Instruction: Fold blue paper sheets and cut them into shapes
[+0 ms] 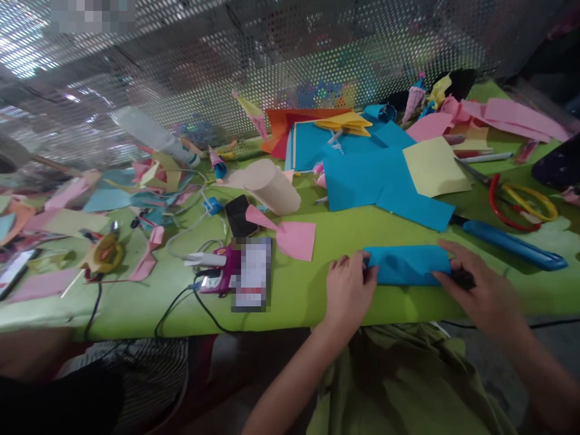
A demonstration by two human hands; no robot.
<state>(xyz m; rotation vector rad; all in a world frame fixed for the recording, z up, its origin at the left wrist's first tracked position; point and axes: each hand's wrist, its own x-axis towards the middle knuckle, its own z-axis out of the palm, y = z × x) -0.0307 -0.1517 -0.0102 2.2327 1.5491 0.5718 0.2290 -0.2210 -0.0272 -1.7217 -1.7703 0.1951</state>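
Observation:
A strip of folded blue paper (405, 266) lies level between my hands, just over the green tabletop near its front edge. My left hand (351, 284) pinches its left end between thumb and fingers. At the other end my right hand (478, 284) grips the paper, thumb below and fingers above. Behind the strip are larger blue paper sheets (367, 172) with a pale yellow sheet (437, 166) on top. A blue box cutter (512, 241) rests beyond my right hand. To the left is a cut pink paper piece (296, 238).
Left of my hands lie a phone (252, 275), a purple device (224, 269) with cables, and a cardboard tube (272, 187). Scissors with red and yellow handles (530, 205) sit at the right. Paper scraps (67, 217) cover the left side, where another person sits. A perforated metal screen (203, 66) stands behind.

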